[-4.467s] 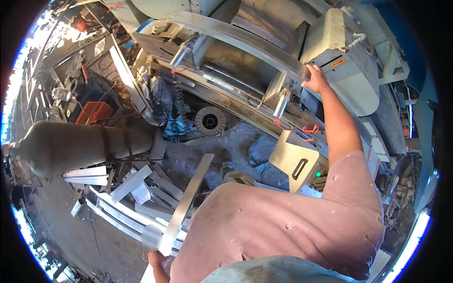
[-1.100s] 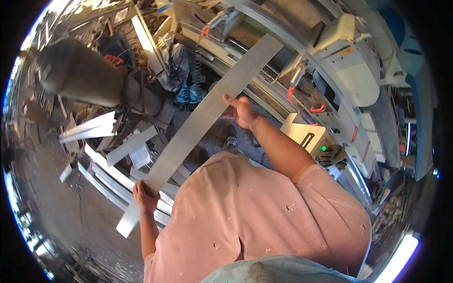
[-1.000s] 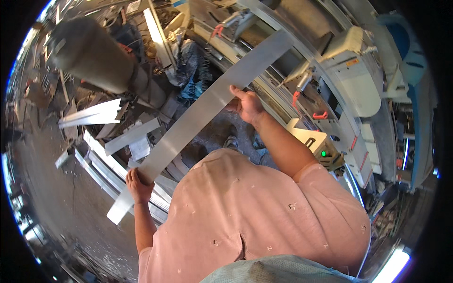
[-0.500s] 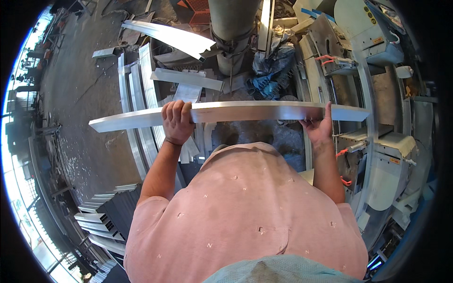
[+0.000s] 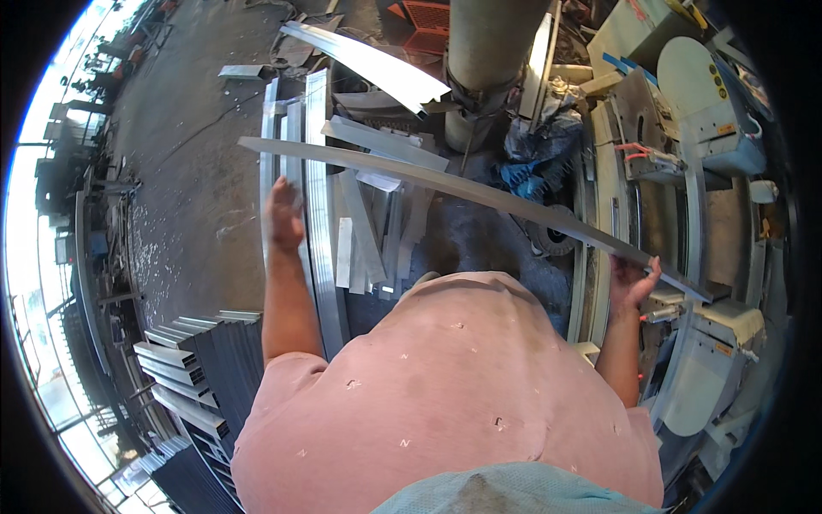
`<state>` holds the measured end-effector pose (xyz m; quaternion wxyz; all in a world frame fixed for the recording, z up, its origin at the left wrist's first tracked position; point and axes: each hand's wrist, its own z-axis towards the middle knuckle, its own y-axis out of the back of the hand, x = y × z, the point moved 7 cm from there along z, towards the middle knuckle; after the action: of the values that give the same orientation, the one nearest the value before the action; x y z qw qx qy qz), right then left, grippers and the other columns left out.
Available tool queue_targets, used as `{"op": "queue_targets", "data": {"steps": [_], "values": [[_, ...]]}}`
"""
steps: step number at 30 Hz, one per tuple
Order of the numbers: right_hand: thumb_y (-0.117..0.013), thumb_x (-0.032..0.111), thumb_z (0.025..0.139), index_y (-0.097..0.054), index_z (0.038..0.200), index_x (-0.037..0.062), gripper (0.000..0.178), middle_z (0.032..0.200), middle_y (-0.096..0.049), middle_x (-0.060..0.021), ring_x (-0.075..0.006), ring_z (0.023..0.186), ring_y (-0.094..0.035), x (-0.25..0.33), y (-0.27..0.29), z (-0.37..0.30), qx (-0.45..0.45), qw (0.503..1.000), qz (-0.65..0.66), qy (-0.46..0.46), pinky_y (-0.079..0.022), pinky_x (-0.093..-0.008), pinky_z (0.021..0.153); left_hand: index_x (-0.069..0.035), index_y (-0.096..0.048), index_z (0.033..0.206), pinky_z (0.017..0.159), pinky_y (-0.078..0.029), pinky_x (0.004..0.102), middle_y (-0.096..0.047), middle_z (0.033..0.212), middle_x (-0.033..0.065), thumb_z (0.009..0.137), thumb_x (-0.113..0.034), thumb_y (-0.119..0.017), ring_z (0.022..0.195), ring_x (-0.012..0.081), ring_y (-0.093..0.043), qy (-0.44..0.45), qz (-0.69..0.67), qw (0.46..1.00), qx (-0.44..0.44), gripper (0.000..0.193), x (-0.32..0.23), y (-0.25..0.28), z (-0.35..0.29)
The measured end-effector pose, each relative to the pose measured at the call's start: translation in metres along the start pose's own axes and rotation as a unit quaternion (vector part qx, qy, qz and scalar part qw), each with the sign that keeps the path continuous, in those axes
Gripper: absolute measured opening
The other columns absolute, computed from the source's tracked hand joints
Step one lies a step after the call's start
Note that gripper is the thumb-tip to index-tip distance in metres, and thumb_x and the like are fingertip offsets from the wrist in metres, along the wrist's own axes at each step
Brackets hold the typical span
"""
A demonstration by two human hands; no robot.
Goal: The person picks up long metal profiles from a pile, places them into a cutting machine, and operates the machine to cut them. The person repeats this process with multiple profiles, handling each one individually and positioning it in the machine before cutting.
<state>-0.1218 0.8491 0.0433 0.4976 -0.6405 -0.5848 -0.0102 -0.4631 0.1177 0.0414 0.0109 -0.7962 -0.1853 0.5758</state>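
A long, straight silver metal profile slants across in front of me, its left end farther away and its right end nearer. My right hand grips it close to the right end, with the thumb up along its edge. Off the profile, below its left part, is my left hand, somewhat blurred; its fingers look loosely extended and nothing shows in them. Under that side lie long metal profiles on the floor, close beside the left hand.
At right stands a machine with a round pale guard and a second housing. A thick column rises ahead, near crumpled blue plastic sheeting. Stacked profiles are at lower left; shorter offcuts lie on the floor.
My left hand has let go of the profile and dropped away leftward. The profile has tilted, its left end farther off and its right end nearer, as my right hand moved right and closer.
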Motion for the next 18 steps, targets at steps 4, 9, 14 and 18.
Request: {"op": "queue_targets", "data": {"steps": [4,9,14,18], "values": [[-0.072,0.050,0.090,-0.071,0.105,0.0013,0.051,0.113,-0.074,-0.0203,-0.0399,0.113,-0.068,-0.007,0.011,0.004,0.047,0.999,0.025,-0.008,-0.055,-0.0583,0.104,-0.002,-0.007,0.166,0.108,-0.045,0.0560,-0.029,0.161,0.0284,0.083,-0.066,-0.080,0.139,0.0479,-0.043,0.147,-0.058,0.980,0.124,0.127,0.069,-0.074,-0.008],[-0.073,0.041,0.091,-0.070,0.111,-0.0023,0.048,0.120,-0.070,-0.0235,-0.0435,0.124,-0.062,-0.006,0.012,-0.001,0.112,0.991,0.076,-0.003,-0.047,-0.0599,0.113,-0.006,-0.066,0.117,0.087,-0.062,0.0457,-0.066,0.114,0.0108,0.097,-0.031,-0.074,0.102,0.0294,-0.067,0.221,-0.104,0.970,0.003,0.033,0.114,-0.093,0.015],[-0.069,0.047,0.096,-0.064,0.131,-0.0026,0.061,0.137,-0.063,-0.0228,-0.0401,0.131,-0.057,0.003,-0.010,-0.021,0.196,0.980,0.025,0.008,-0.044,-0.0517,0.116,0.003,-0.062,0.114,0.100,-0.058,0.0444,-0.070,0.112,0.0155,0.092,-0.007,-0.062,0.106,0.0313,-0.070,0.179,-0.255,0.938,0.152,0.024,0.104,-0.098,0.028],[-0.062,0.060,0.099,-0.064,0.133,0.0001,0.068,0.139,-0.065,-0.0175,-0.0335,0.127,-0.062,0.011,0.014,-0.016,0.056,0.996,0.075,0.004,-0.052,-0.0492,0.109,0.007,-0.058,0.134,0.120,-0.042,0.0503,-0.065,0.134,0.0254,0.087,-0.002,-0.059,0.131,0.0378,-0.059,0.123,-0.362,0.896,0.226,0.047,0.069,-0.114,0.007]]}}
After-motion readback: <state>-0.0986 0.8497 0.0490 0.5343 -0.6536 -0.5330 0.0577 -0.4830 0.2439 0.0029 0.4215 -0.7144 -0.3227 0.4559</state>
